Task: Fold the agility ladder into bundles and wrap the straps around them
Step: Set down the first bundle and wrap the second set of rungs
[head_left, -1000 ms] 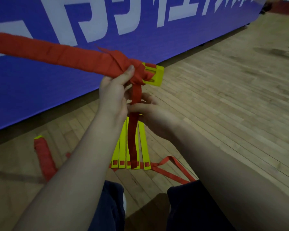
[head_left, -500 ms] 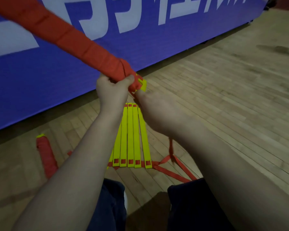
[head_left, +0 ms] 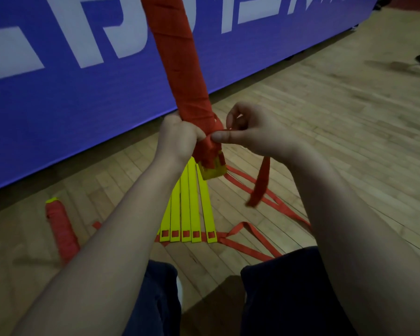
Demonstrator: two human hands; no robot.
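A long ladder bundle [head_left: 180,57] wrapped in red strap stands nearly upright in front of me, its yellow rung ends [head_left: 214,170] showing at the bottom. My left hand [head_left: 177,139] grips the bundle near its lower end. My right hand [head_left: 247,132] pinches the loose red strap [head_left: 260,183] against the bundle, and the strap's free tail hangs down to the right. On the floor below lie several flat yellow rungs [head_left: 189,209] side by side with red straps [head_left: 247,241] trailing off them.
A second wrapped red bundle [head_left: 61,229] lies on the wooden floor at the left. A blue banner wall [head_left: 70,93] with white letters runs behind. My dark-trousered knees [head_left: 289,294] are at the bottom. Open wooden floor [head_left: 337,117] stretches to the right.
The bundle has swung from pointing left to nearly upright. My right hand moved from below the bundle up to its right side, and the strap's tail now hangs free.
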